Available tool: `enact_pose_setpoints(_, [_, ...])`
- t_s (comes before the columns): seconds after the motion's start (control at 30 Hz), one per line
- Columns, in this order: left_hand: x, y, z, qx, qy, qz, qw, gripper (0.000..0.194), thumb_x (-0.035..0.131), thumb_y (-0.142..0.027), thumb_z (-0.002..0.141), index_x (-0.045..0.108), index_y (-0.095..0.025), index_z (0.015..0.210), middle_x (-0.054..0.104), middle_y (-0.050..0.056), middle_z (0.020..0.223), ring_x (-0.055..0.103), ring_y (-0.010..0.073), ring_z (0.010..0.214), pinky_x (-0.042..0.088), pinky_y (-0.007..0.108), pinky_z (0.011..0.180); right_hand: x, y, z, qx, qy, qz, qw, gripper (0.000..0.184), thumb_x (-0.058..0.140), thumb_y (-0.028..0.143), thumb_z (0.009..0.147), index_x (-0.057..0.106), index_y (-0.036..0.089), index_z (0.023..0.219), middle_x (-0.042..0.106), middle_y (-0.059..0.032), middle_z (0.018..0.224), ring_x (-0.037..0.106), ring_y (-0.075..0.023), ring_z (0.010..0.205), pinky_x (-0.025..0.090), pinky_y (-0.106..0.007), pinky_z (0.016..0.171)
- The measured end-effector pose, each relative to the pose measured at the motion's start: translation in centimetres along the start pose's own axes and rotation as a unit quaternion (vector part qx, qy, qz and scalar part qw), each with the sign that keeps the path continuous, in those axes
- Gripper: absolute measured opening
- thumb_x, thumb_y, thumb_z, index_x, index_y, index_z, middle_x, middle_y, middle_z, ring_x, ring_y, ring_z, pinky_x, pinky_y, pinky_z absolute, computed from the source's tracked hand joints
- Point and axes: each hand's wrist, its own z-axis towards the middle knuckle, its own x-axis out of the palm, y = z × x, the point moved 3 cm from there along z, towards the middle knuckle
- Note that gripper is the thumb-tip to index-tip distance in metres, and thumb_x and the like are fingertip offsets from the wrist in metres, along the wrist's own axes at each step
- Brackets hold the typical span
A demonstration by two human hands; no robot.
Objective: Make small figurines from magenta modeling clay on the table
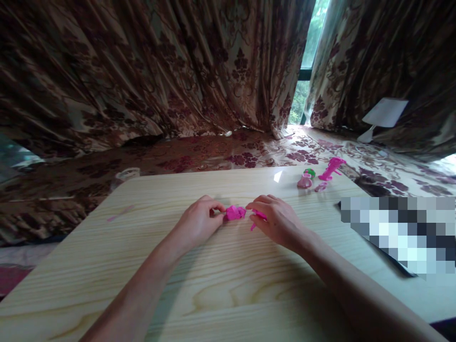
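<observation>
Over the middle of the table, my left hand [203, 217] is closed, thumb and forefinger pinching the left end of a bright pink moulded piece [235, 212]. What exactly this piece is, I cannot make out. Just to its right, my right hand [276, 217] curls over a second bright pink piece [259, 214], which shows between thumb and fingers. A thin pink part [253, 226] sticks out below the right thumb. The rest of this second piece is hidden by the hand. A small gap separates the right fingertips from the first piece.
On the wooden table [199, 304], a pink openwork toy part [333, 168], a pale pink cup-like piece [305, 181] and a green round piece [309, 173] stand at the back right. A thin pink strip [121, 213] lies left. A pixelated dark-edged object [399, 237] lies right.
</observation>
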Motion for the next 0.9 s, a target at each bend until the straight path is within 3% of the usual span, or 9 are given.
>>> enact_pose_setpoints(0.07, [0.3, -1.0, -0.2, 0.051, -0.015, 0.009, 0.999, 0.023, 0.057, -0.027, 0.074, 0.066, -0.023, 0.095, 0.062, 0.003, 0.097, 0.057, 0.0178, 0.09, 0.042, 0.028, 0.08, 0.1, 0.1, 0.0, 0.008, -0.002, -0.001, 1.0, 0.036, 0.054, 0.025, 0.083, 0.054, 0.02, 0.118, 0.066, -0.0056, 0.098, 0.056, -0.0191, 0.09, 0.04, -0.031, 0.078])
enact_pose_setpoints(0.13, [0.6, -2.0, -0.3, 0.084, -0.013, 0.02, 0.996, 0.029, 0.056, -0.025, 0.076, 0.063, -0.024, 0.104, 0.061, 0.004, 0.1, 0.055, 0.0179, 0.094, 0.041, 0.029, 0.084, 0.1, 0.2, 0.0, 0.01, 0.0, -0.001, 1.0, 0.039, 0.056, 0.026, 0.082, 0.052, 0.019, 0.121, 0.066, -0.0061, 0.098, 0.056, -0.02, 0.09, 0.04, -0.032, 0.079])
enact_pose_setpoints(0.27, [1.2, -2.9, -0.4, 0.088, -0.004, 0.053, 0.995, 0.021, 0.051, -0.022, 0.08, 0.065, -0.023, 0.095, 0.061, 0.004, 0.088, 0.055, 0.0179, 0.085, 0.041, 0.029, 0.077, -0.1, 0.3, 0.0, -0.003, -0.028, 0.002, 1.0, 0.024, 0.055, 0.033, 0.083, 0.064, 0.021, 0.102, 0.06, -0.0092, 0.109, 0.053, -0.0217, 0.097, 0.04, -0.035, 0.082])
enact_pose_setpoints(0.37, [1.1, -3.1, -0.4, 0.074, -0.012, 0.052, 0.996, 0.017, 0.05, -0.022, 0.08, 0.066, -0.022, 0.087, 0.062, 0.004, 0.082, 0.055, 0.0182, 0.082, 0.041, 0.029, 0.074, -0.2, 0.2, 0.1, -0.004, -0.077, 0.021, 0.997, 0.024, 0.054, 0.028, 0.084, 0.063, 0.021, 0.105, 0.058, -0.0096, 0.112, 0.052, -0.0215, 0.099, 0.04, -0.036, 0.084])
enact_pose_setpoints(0.53, [0.7, -3.4, -0.4, 0.029, -0.029, -0.092, 0.995, 0.019, 0.053, -0.026, 0.079, 0.068, -0.021, 0.088, 0.067, 0.005, 0.088, 0.058, 0.0192, 0.083, 0.043, 0.029, 0.076, 0.3, 0.1, 0.2, -0.008, -0.071, 0.079, 0.994, 0.028, 0.06, 0.027, 0.08, 0.062, 0.019, 0.106, 0.064, -0.0075, 0.097, 0.055, -0.0192, 0.09, 0.041, -0.032, 0.08])
enact_pose_setpoints(0.67, [0.9, -3.7, -0.5, -0.01, 0.008, -0.231, 0.973, 0.025, 0.052, -0.032, 0.08, 0.067, -0.018, 0.094, 0.068, 0.004, 0.086, 0.06, 0.018, 0.08, 0.044, 0.027, 0.073, 0.3, 0.3, 0.2, -0.011, -0.08, 0.14, 0.987, 0.019, 0.053, 0.024, 0.085, 0.065, 0.019, 0.098, 0.064, -0.005, 0.086, 0.056, -0.0148, 0.08, 0.042, -0.026, 0.072])
enact_pose_setpoints(0.9, [1.0, -3.5, -0.4, -0.045, 0.029, -0.281, 0.958, 0.027, 0.053, -0.036, 0.08, 0.067, -0.015, 0.091, 0.068, 0.004, 0.087, 0.06, 0.0171, 0.081, 0.043, 0.026, 0.072, -0.4, 0.4, 0.5, -0.001, -0.141, 0.206, 0.968, 0.015, 0.054, 0.023, 0.084, 0.066, 0.017, 0.091, 0.062, -0.004, 0.082, 0.055, -0.014, 0.078, 0.042, -0.026, 0.072])
